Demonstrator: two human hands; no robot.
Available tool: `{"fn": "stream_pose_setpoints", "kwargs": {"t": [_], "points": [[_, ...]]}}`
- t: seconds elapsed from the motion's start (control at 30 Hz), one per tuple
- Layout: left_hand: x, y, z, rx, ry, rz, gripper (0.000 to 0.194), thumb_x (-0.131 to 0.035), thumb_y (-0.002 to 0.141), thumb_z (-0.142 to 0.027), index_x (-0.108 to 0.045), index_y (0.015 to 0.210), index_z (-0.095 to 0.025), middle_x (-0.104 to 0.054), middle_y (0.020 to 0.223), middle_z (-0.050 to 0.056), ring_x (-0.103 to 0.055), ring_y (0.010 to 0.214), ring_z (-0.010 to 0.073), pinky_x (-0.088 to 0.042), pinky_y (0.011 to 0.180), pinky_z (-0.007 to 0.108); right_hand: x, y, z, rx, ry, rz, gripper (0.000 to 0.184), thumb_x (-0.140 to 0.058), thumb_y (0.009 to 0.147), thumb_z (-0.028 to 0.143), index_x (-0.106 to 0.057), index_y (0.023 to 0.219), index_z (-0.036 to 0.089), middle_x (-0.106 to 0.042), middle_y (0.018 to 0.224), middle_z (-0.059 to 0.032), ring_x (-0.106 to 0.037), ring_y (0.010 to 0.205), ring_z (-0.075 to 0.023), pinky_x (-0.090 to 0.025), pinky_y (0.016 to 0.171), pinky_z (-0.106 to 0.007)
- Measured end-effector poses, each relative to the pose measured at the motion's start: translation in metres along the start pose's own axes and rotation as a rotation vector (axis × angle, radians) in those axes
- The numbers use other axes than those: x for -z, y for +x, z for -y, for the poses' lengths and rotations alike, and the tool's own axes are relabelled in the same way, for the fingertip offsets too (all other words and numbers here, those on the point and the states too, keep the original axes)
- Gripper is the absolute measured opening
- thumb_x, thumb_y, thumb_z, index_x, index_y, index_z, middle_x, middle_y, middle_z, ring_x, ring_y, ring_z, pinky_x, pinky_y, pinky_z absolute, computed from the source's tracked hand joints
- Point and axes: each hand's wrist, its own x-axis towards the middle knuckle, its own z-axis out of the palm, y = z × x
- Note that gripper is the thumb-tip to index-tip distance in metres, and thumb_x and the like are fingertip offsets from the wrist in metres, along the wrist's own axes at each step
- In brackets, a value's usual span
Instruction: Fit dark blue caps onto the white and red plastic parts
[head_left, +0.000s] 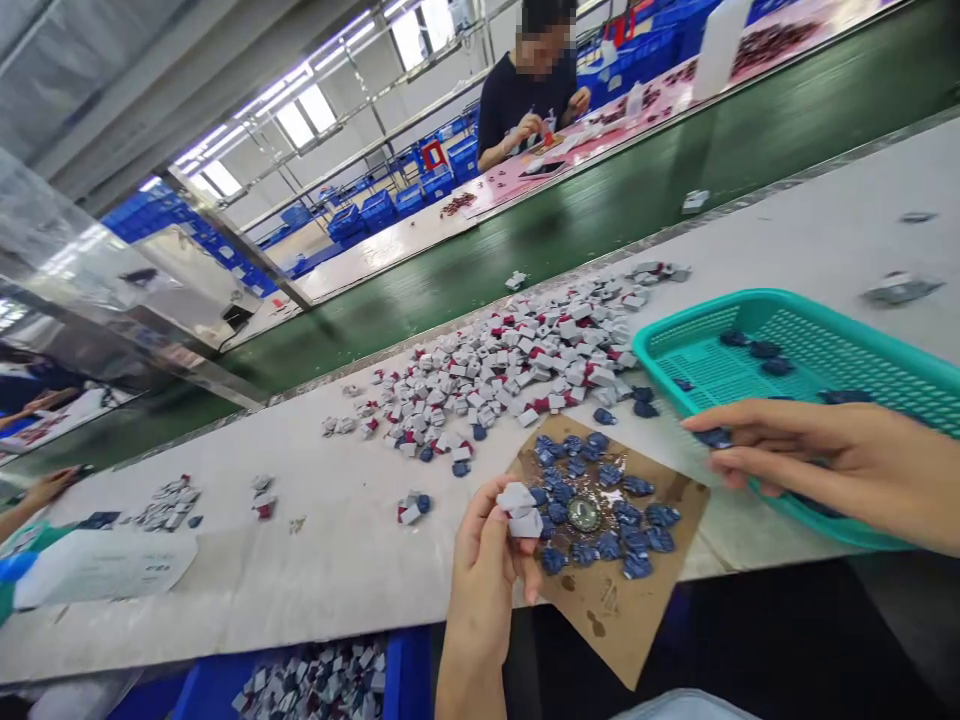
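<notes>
My left hand [487, 565] is closed on a small white block part [520, 510], held just left of a brown cardboard sheet [622, 620]. Several dark blue caps [600, 505] lie on that sheet around a round metal piece [583, 514]. My right hand [817, 455] reaches over the near corner of a teal plastic basket [862, 350], its fingertips pinched on a dark blue cap [712, 437]. A few more blue caps lie inside the basket. A large heap of white and red parts [517, 365] spreads on the table behind the cardboard.
A green conveyor belt [525, 250] runs behind the white table [300, 540]. A person in a dark shirt [525, 95] works across it. Another person's hand [45, 490] shows at far left beside a small pile of parts [169, 503]. A blue bin [315, 680] of parts sits below the table edge.
</notes>
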Motion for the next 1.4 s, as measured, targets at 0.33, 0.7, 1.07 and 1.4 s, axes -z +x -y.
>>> {"fn": "stream_pose_setpoints", "kwargs": {"t": [0.33, 0.7, 1.07, 1.4], "points": [[-0.001, -0.023, -0.002, 0.070, -0.251, -0.098, 0.039, -0.085, 0.061, -0.025, -0.076, 0.099, -0.020, -0.064, 0.077, 0.003, -0.056, 0.066, 0.0099, -0.049, 0.040, 0.012, -0.040, 0.012, 0.056, 0.216, 0.153, 0.345, 0.036, -0.036, 0.096, 0.037, -0.060, 0.117, 0.021, -0.064, 0.105, -0.0076, -0.064, 0.087, -0.0176, -0.052, 0.074, -0.028], [0.018, -0.031, 0.029, -0.043, -0.146, -0.392, 0.040, -0.090, 0.050, -0.033, -0.078, 0.088, -0.024, -0.068, 0.068, 0.001, -0.058, 0.056, 0.0092, -0.049, 0.038, 0.013, -0.082, 0.029, 0.041, 0.626, -0.545, 0.348, 0.013, -0.043, 0.087, 0.011, -0.046, 0.078, 0.020, -0.055, 0.069, -0.0006, -0.052, 0.055, -0.0153, -0.028, 0.051, -0.026], [0.014, -0.026, 0.042, -0.014, -0.164, -0.359, 0.037, -0.087, 0.056, -0.030, -0.076, 0.091, -0.024, -0.075, 0.079, 0.003, -0.070, 0.068, 0.0142, -0.054, 0.050, 0.015, -0.069, 0.036, 0.061, 0.344, -0.273, 0.585, 0.015, -0.043, 0.090, 0.023, -0.052, 0.080, 0.018, -0.057, 0.071, -0.0018, -0.052, 0.061, -0.0142, -0.034, 0.055, -0.025], [-0.004, -0.026, 0.039, 0.007, -0.189, -0.243, 0.035, -0.088, 0.054, -0.029, -0.075, 0.085, -0.020, -0.074, 0.077, 0.003, -0.065, 0.068, 0.0143, -0.052, 0.042, 0.014, -0.053, 0.019, 0.083, 0.005, 0.295, 0.649, 0.026, -0.054, 0.088, 0.043, -0.053, 0.084, 0.018, -0.049, 0.062, 0.0033, -0.042, 0.055, -0.0093, -0.032, 0.049, -0.019]]}}
